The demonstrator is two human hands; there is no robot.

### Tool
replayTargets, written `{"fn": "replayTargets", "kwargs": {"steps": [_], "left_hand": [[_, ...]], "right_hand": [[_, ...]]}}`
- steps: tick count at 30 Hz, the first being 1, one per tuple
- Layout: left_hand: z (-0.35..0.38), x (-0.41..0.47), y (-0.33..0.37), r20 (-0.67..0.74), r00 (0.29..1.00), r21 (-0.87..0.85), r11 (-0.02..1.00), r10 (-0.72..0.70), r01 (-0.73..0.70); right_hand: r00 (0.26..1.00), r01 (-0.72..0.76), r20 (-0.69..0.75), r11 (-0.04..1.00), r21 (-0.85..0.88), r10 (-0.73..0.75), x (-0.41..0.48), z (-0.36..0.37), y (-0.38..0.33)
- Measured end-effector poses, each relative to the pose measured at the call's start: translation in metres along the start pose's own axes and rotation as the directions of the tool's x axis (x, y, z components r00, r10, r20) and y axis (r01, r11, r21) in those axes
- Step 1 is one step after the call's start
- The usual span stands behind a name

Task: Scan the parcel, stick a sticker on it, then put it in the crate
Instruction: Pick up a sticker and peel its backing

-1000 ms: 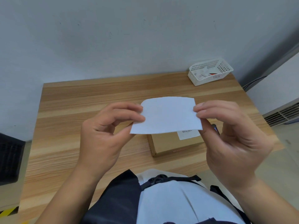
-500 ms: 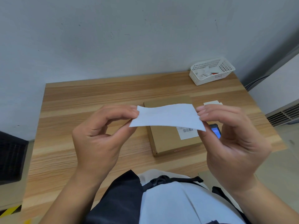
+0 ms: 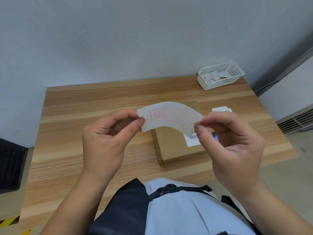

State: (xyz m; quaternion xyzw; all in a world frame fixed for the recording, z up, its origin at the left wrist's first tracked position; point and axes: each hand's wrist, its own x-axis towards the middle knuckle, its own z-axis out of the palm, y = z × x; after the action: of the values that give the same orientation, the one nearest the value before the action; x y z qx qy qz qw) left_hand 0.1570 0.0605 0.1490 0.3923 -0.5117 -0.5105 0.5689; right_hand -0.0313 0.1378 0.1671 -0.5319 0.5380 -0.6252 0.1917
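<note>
You hold a bent sticker (image 3: 166,117) up over the worktop (image 3: 84,116). Your left hand (image 3: 108,143) pinches one end in its fingers, and your right hand (image 3: 232,150) pinches the other. The parcel (image 3: 176,146) lies flat on the worktop just under the sticker.

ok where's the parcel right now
In the head view the parcel lies flat on the table, centre-right near the front edge, below the sticker held between both hands.
</note>
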Motion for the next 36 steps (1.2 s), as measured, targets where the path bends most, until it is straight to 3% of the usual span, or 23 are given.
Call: {"fn": "replayTargets", "kwargs": {"steps": [3,7,12,18,23,26,29,32,36], "left_hand": [[0.000,0.001,-0.001,0.008,0.999,-0.026,0.999,-0.046,0.046],[0.001,0.004,-0.001,0.040,0.986,-0.057,0.985,-0.163,0.165],[0.002,0.004,-0.003,0.079,0.959,-0.049,0.959,-0.273,0.278],[0.004,0.005,-0.006,0.156,0.950,0.017,0.963,-0.269,0.270],[0.004,0.001,-0.005,0.214,0.971,0.225,0.972,-0.110,0.061],[0.007,-0.003,-0.001,0.266,0.964,0.345,0.933,0.004,-0.099],[0.012,-0.006,0.004,0.310,0.944,0.359,0.905,0.115,-0.228],[0.013,-0.006,0.003,0.304,0.935,0.334,0.899,0.182,-0.283],[0.016,-0.009,0.002,0.319,0.934,0.296,0.919,0.163,-0.261]], "right_hand": [[0.975,-0.222,0.052,0.962,0.156,0.217,0.000,0.003,-0.001],[0.922,-0.388,0.141,0.872,0.299,0.361,0.003,0.002,0.002],[0.886,-0.455,0.253,0.834,0.311,0.389,0.003,0.000,0.006],[0.872,-0.486,0.208,0.832,0.266,0.443,0.006,-0.003,0.008],[0.907,-0.416,0.130,0.901,0.120,0.401,0.013,-0.011,0.006],[0.933,-0.274,0.219,0.959,-0.076,0.284,0.009,-0.010,0.006],[0.929,-0.111,0.329,0.975,-0.190,0.170,0.005,-0.007,0.005],[0.907,-0.089,0.395,0.982,-0.166,0.149,0.002,-0.006,0.002],[0.951,-0.031,0.297,0.980,-0.198,0.090,-0.002,-0.004,0.006]]}}
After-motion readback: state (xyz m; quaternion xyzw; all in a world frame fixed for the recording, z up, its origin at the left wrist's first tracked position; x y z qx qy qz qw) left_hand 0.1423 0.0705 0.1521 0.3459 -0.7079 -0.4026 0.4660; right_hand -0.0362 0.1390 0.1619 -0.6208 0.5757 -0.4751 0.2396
